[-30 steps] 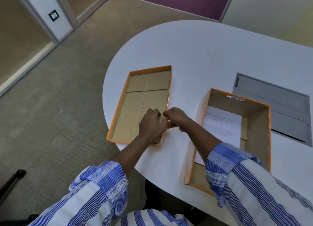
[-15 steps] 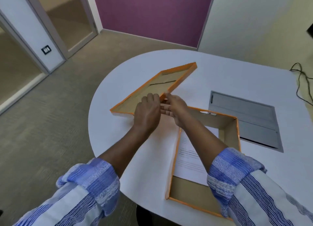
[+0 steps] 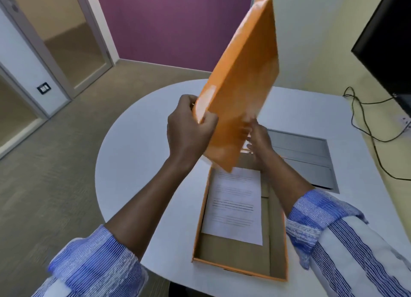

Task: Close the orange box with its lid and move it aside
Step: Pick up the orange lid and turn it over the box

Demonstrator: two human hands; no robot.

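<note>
The orange lid (image 3: 240,83) stands almost upright in the air, its orange outer face toward me, its lower end above the far end of the box. My left hand (image 3: 189,129) grips the lid's lower left corner. My right hand (image 3: 259,141) holds its lower right edge, partly hidden behind the lid. The open orange box (image 3: 201,221) lies on the white table close to me, its brown cardboard inside showing. A printed white sheet (image 3: 233,207) lies flat in it.
The white table (image 3: 142,154) has a rounded left end and a near edge close to the box. A grey hatch panel (image 3: 304,154) sits in the tabletop to the right of the box. Black cables (image 3: 364,118) and a dark screen (image 3: 391,40) are at far right.
The lid left the table on the left, rose, and flipped so its orange outer face shows, now held high over the box. Both hands rose with it; the view tilted up.
</note>
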